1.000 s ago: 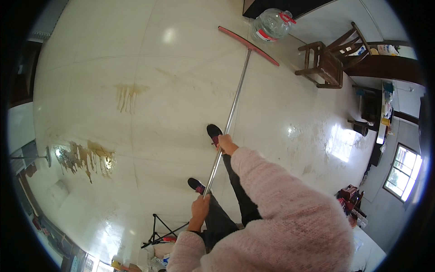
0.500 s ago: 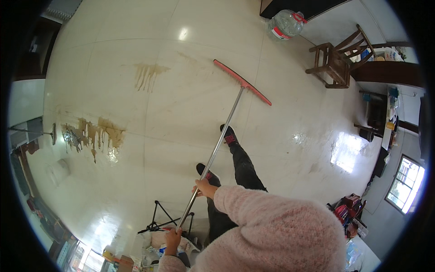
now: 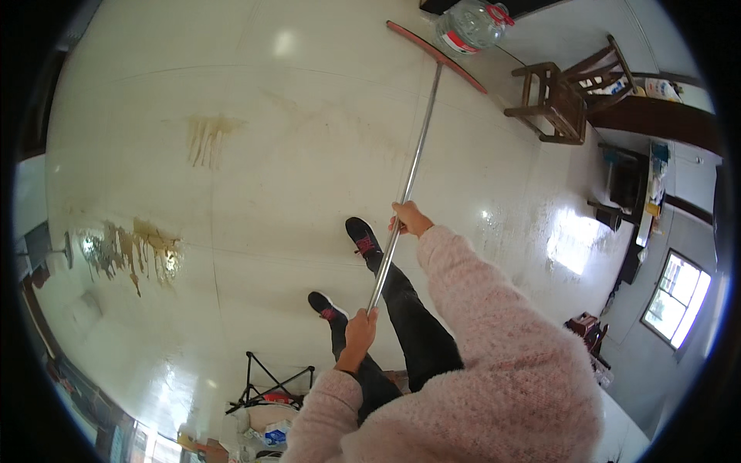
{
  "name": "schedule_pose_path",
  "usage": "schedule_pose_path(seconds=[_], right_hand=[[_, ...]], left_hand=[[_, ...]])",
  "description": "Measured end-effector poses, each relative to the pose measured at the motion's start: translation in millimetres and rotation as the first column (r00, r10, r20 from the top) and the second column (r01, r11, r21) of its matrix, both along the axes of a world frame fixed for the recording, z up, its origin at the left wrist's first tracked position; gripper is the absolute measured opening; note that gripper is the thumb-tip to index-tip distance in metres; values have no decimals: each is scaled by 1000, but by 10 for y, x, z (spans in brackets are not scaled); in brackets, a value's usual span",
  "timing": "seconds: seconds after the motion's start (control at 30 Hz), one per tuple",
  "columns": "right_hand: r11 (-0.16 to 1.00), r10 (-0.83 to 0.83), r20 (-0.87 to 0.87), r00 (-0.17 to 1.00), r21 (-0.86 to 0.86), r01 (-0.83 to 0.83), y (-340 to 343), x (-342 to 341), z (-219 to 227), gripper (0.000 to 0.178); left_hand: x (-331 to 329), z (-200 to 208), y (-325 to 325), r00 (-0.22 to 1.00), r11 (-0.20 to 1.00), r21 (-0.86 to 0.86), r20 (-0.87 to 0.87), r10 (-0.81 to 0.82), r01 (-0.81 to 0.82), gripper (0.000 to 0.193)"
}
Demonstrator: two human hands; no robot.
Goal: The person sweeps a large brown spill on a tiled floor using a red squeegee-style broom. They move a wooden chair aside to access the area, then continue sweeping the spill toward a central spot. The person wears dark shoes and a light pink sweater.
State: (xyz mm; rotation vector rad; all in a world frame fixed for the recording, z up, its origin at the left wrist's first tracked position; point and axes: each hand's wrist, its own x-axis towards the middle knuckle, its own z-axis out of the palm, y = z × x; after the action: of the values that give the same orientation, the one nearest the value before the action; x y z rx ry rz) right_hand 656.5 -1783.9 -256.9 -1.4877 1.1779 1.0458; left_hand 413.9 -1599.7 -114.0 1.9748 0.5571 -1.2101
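The left hand (image 3: 360, 332) is gripping the near end of the squeegee (image 3: 421, 139), and the right hand (image 3: 409, 218) is curling around its shaft farther up. Compared with half a second ago, both hands are reaching farther forward, and the red head (image 3: 439, 59) is now sitting well beyond the shoes (image 3: 363, 238), just beside the clear bottle (image 3: 467, 29). Brown stains (image 3: 139, 251) are still marking the floor (image 3: 285, 185) on the left.

From afar I see a coral-red squeegee head (image 3: 440, 59), silver pole (image 3: 417, 158), brown streaks (image 3: 150, 238) toward the left edge of the cream floor (image 3: 285, 185) — flecked pink sleeve (image 3: 471, 285), black shoes (image 3: 356, 226), reddish laces (image 3: 366, 245).
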Motion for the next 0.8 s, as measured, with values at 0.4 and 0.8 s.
schedule_pose_path(seconds=[0.4, 0.8], right_hand=[[927, -146, -414, 898, 260, 270, 2205, -3052, 572, 32], [942, -157, -260, 953, 252, 223, 3749, -4265, 1096, 26]], left_hand=[[-2846, 958, 2333, 995, 971, 236, -97, -22, 44, 56], [-3863, 1600, 3701, 996, 940, 333, 11, -83, 75, 55]])
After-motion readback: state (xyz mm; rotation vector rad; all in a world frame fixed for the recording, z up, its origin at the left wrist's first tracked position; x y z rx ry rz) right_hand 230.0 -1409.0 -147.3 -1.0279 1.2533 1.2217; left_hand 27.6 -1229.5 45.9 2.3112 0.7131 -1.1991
